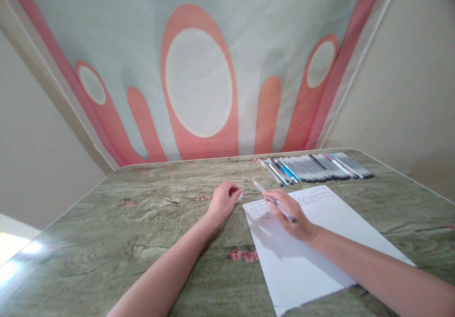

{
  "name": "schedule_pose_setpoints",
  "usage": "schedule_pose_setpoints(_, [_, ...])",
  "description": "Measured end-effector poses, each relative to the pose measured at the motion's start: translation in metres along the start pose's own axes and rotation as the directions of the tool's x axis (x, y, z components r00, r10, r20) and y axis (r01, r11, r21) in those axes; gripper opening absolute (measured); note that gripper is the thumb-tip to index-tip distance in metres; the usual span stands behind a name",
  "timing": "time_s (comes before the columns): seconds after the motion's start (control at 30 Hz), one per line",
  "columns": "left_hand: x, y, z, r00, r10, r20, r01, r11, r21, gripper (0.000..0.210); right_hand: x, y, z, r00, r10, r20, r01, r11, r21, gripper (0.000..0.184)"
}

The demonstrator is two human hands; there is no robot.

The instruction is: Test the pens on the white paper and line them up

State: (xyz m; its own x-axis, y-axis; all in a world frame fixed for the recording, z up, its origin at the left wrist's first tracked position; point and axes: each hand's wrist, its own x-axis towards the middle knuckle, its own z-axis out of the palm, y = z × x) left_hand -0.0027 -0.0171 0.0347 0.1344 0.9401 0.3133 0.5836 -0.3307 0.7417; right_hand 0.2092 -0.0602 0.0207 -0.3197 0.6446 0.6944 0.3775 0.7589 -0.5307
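My right hand [288, 212] is closed round a pen [283, 210] with a clear barrel and a black end. The pen tilts, its thin tip pointing up and to the left, away from the paper. Under that hand lies a white sheet of paper [302, 265], with rows of small handwriting across its top. Just left of the sheet, my left hand [224, 199] rests on the table with fingers curled together. A small whitish, see-through piece [240, 197] sticks out at its fingertips; its kind is too small to make out.
A long row of pens [313, 167], mostly clear with dark ends and a few blue or white, lies side by side at the back right. The wood-patterned table [106, 241] has pink flower prints. Behind it hangs a grey and coral sheet [199, 80].
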Motion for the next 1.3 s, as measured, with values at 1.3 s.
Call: schedule_pose_setpoints(1.3, [-0.007,0.011,0.024,0.856,-0.402,0.324,0.447,0.264,-0.855,0.026,0.002,-0.005,0.001,0.962,-0.099,0.254,0.138,0.980,-0.140,0.036])
